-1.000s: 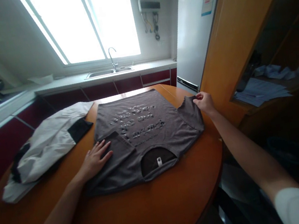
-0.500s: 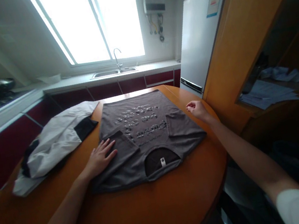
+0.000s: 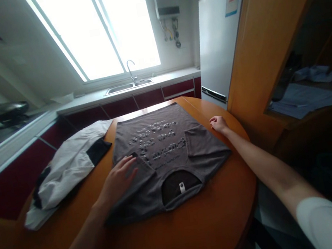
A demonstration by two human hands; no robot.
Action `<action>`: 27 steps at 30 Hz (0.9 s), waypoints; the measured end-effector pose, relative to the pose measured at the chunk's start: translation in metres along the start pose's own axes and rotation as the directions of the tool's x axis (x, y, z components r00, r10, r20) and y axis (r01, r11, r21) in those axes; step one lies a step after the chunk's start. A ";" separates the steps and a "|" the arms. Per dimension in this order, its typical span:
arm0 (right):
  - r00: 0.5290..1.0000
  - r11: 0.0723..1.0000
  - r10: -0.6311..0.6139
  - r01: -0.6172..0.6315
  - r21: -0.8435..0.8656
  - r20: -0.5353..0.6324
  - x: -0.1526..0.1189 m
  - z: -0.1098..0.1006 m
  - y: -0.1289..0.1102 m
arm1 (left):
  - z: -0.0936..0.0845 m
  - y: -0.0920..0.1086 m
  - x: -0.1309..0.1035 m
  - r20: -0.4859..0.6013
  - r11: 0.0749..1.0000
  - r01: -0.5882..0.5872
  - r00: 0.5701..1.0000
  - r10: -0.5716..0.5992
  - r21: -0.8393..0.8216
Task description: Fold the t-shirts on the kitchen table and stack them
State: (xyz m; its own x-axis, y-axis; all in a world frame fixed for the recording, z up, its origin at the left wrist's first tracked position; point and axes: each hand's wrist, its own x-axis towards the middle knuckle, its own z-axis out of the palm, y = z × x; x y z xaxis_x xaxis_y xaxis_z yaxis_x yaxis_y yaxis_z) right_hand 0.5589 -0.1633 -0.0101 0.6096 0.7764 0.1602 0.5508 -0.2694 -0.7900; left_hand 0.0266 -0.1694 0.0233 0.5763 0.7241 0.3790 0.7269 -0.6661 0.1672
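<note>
A dark grey T-shirt (image 3: 169, 141) with raised lettering lies spread on the wooden table (image 3: 185, 240), its neckline and white label towards me. Both short sleeves are folded inward over its front. My left hand (image 3: 120, 181) is over the shirt's left sleeve, fingers stretched out and holding nothing; whether it touches the cloth I cannot tell. Beyond the shirt's right edge, my right hand (image 3: 218, 124) is at the table's right side, apart from the fabric. Its fingers are curled in, with nothing seen in them.
A white garment with black parts (image 3: 67, 164) lies crumpled on the table's left. Behind the table runs a counter with a sink (image 3: 128, 87). A lidded pan (image 3: 4, 111) stands on the stove at left. At right are a fridge (image 3: 221, 38) and papers (image 3: 305, 99) on a shelf.
My left hand has shifted slightly right across the folded sleeve and appears raised. My right hand stays beside the shirt with its fingers curled. The view has tilted a little upward.
</note>
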 end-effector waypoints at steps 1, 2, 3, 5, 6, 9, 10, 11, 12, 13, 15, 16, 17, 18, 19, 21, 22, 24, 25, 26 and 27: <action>1.000 1.000 0.017 -0.018 -0.012 -0.009 0.002 0.003 -0.001 | -0.002 0.015 0.006 0.034 0.998 -0.054 0.998 0.055 -0.033; 0.999 0.999 0.036 -0.036 -0.026 -0.022 0.003 0.007 -0.002 | -0.002 0.031 0.012 0.077 0.993 -0.104 0.991 0.109 -0.063; 0.998 0.998 0.053 -0.054 -0.039 -0.039 0.004 0.009 -0.003 | -0.001 0.048 0.020 0.115 0.985 -0.152 0.980 0.161 -0.079; 0.994 0.995 0.078 -0.082 -0.057 -0.071 0.003 0.013 -0.004 | 0.006 0.083 0.036 0.146 0.968 -0.239 0.958 0.248 -0.076; 0.993 0.994 0.086 -0.091 -0.060 -0.080 0.003 0.014 -0.004 | 0.012 0.099 0.045 0.150 0.956 -0.286 0.944 0.293 -0.066; 0.993 0.995 0.096 -0.098 -0.036 -0.065 0.005 0.012 -0.001 | 0.035 0.138 0.072 0.161 0.923 -0.378 0.909 0.384 -0.067; 0.994 0.995 0.099 -0.100 -0.018 -0.052 0.007 0.011 0.001 | 0.044 0.146 0.079 0.171 0.913 -0.401 0.897 0.408 -0.076; 0.994 0.995 0.101 -0.101 0.002 -0.042 0.009 0.011 0.003 | 0.052 0.152 0.085 0.183 0.902 -0.422 0.884 0.431 -0.088; 0.994 0.994 0.103 -0.103 0.023 -0.033 0.011 0.010 0.005 | 0.059 0.156 0.090 0.193 0.893 -0.438 0.872 0.449 -0.099; 0.994 0.994 0.106 -0.105 0.042 -0.028 0.013 0.010 0.006 | 0.065 0.159 0.094 0.199 0.887 -0.450 0.864 0.463 -0.108; 0.994 0.991 0.110 -0.108 0.073 -0.023 0.017 0.011 0.009 | 0.072 0.160 0.100 0.195 0.876 -0.466 0.854 0.481 -0.121; 0.993 0.990 0.112 -0.110 0.085 -0.023 0.019 0.012 0.010 | 0.074 0.159 0.103 0.185 0.872 -0.472 0.853 0.489 -0.126; 0.993 0.989 0.115 -0.112 0.093 -0.025 0.020 0.013 0.011 | 0.074 0.158 0.106 0.166 0.869 -0.477 0.854 0.494 -0.131; 0.993 0.989 0.116 -0.113 0.099 -0.027 0.021 0.013 0.012 | 0.072 0.156 0.109 0.141 0.866 -0.481 0.856 0.497 -0.135; 0.993 0.988 0.118 -0.114 0.102 -0.028 0.022 0.014 0.012 | 0.069 0.154 0.111 0.112 0.865 -0.482 0.860 0.497 -0.138; 0.993 0.988 0.118 -0.114 0.102 -0.030 0.022 0.015 0.012 | 0.059 0.152 0.116 0.049 0.869 -0.473 0.874 0.484 -0.142; 0.993 0.988 0.116 -0.113 0.101 -0.031 0.021 0.016 0.012 | 0.054 0.150 0.117 0.024 0.874 -0.464 0.881 0.472 -0.141; 0.993 0.990 0.110 -0.107 0.095 -0.032 0.020 0.015 0.011 | 0.045 0.149 0.116 0.011 0.888 -0.441 0.895 0.447 -0.131; 0.994 0.991 0.105 -0.102 0.091 -0.033 0.019 0.015 0.010 | 0.042 0.148 0.114 0.035 0.892 -0.436 0.896 0.443 -0.121; 0.994 0.992 0.099 -0.096 0.087 -0.034 0.018 0.014 0.010 | 0.040 0.147 0.111 0.083 0.891 -0.439 0.890 0.449 -0.112; 0.995 0.993 0.092 -0.088 0.083 -0.035 0.018 0.014 0.009 | 0.040 0.147 0.109 0.141 0.888 -0.447 0.877 0.459 -0.110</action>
State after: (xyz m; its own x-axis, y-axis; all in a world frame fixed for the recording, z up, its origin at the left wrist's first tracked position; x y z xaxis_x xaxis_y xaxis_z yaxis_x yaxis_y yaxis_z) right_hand 0.5670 -0.1442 -0.0229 0.6771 0.7280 0.1078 0.4453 -0.2886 -0.8476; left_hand 0.2112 -0.1813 0.0525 0.8917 0.3545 0.2813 0.3466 -0.9347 0.0792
